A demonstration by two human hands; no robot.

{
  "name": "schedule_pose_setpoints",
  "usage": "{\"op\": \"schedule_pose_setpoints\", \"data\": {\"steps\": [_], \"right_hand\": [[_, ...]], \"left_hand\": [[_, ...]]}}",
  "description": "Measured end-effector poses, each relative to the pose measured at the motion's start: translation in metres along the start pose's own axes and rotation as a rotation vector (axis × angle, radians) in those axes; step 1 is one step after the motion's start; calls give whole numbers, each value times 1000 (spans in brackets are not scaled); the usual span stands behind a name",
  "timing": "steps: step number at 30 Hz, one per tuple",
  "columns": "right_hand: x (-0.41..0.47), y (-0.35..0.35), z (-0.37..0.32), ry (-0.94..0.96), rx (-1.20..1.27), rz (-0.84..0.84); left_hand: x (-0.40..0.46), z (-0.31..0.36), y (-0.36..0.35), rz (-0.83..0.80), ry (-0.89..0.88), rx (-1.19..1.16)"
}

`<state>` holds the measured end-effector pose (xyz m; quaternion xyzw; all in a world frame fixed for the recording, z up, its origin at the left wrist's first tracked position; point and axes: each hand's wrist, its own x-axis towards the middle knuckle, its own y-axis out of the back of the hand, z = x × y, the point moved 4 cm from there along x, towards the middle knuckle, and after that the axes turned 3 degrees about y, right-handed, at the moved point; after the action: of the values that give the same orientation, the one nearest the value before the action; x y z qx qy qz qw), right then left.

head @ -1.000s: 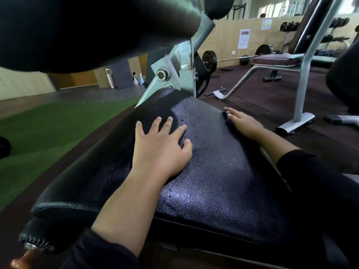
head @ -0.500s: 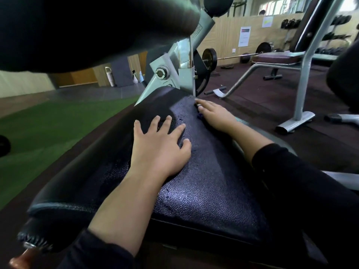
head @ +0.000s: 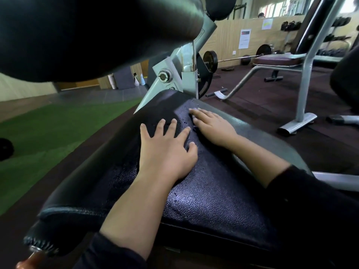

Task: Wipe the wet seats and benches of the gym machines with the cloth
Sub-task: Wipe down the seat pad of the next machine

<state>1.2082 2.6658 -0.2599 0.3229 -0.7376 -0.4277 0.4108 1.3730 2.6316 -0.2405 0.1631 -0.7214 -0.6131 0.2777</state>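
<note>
We see the big black upper pad [head: 87, 33] of the machine filling the top of the view, and below it the black textured seat [head: 213, 200], which slopes away towards the grey steel frame [head: 182, 74]. Water beads show on the seat near its far end and along its near middle, so we judge it only partly dried.

Our left hand [head: 167, 152] lies flat on the seat's middle with fingers spread, a grip that holds nothing and only braces; it sits where it sat a second ago.

Our right hand [head: 211, 125] is what has changed: a second ago it was out at the seat's right edge, and it has swept inward and up the seat to the far end, just beside the left hand's fingertips. Its fingers lie straight and together, pressing down on the cloth [head: 194, 128], of which only a dark sliver shows at the hand's left edge; the rest is hidden beneath the palm.

That sweep suggests to us that the right strip has been passed over, while the droplets ahead of the fingers and under the left hand remain to be wiped.
</note>
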Motion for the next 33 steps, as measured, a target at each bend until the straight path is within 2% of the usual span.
{"op": "schedule_pose_setpoints", "data": {"steps": [2, 5, 9, 13, 17, 22, 27, 30, 33], "right_hand": [[34, -3, 2, -27, 72, -31], [62, -6, 40, -132, 140, -21], [34, -2, 93, -312, 123, -15], [-8, 1, 104, -368, 125, -23], [-43, 7, 74, -296, 106, -7], [-87, 17, -1, -126, 38, -34], [-117, 7, -63, -23, 18, 15], [-127, -3, -88, 41, -7, 66], [-131, -4, -93, 50, 28, 101]], "left_hand": [[2, 0, 0, 0, -4, 0], [1, -1, -1, -2, -3, -9], [1, -1, -1, -11, -9, -27], [2, -2, 0, -25, -9, -21], [1, -1, 2, -31, -9, -26], [-3, -1, 7, -18, -17, -58], [-21, -6, 33, 100, -50, -449], [-48, -26, 48, 201, -75, -341], [-73, -66, 51, 284, -12, -219]]}}
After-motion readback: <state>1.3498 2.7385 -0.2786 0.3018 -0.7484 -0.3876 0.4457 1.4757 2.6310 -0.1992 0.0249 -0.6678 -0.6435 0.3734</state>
